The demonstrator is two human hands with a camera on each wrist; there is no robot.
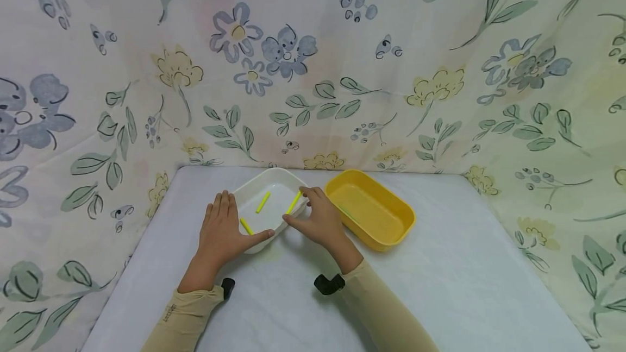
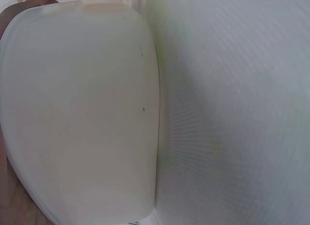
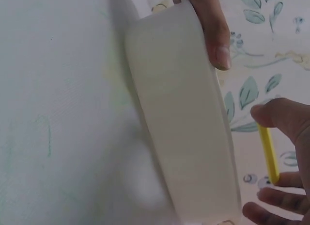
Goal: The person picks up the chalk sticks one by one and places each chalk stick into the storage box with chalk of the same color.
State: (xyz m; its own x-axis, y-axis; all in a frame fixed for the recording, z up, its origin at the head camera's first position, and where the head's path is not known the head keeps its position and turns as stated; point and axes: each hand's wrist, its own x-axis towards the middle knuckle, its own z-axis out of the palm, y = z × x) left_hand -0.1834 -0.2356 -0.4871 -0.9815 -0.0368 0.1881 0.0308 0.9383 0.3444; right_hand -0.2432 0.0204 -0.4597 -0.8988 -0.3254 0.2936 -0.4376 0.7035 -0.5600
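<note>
A white tub (image 1: 277, 182) stands at the middle of the table with two yellow chalk sticks (image 1: 263, 202) lying apart on its floor. My right hand (image 1: 323, 222) is at the tub's right rim and pinches another yellow chalk stick (image 3: 269, 155) by its ends, between thumb and finger. With straight fingers, my left hand (image 1: 222, 232) spans the tub's near left end. Its fingers lie along the left side, and its thumb (image 3: 222, 53) reaches over the near rim. Only the tub's outer wall (image 2: 82, 113) fills the left wrist view.
To the right of the white tub stands a yellow tub (image 1: 386, 197), with a thin greenish stick (image 1: 348, 214) inside it. Both tubs rest on a white cloth (image 1: 455, 265) with faint green and yellow marks. A floral curtain (image 1: 313, 69) hangs behind the table.
</note>
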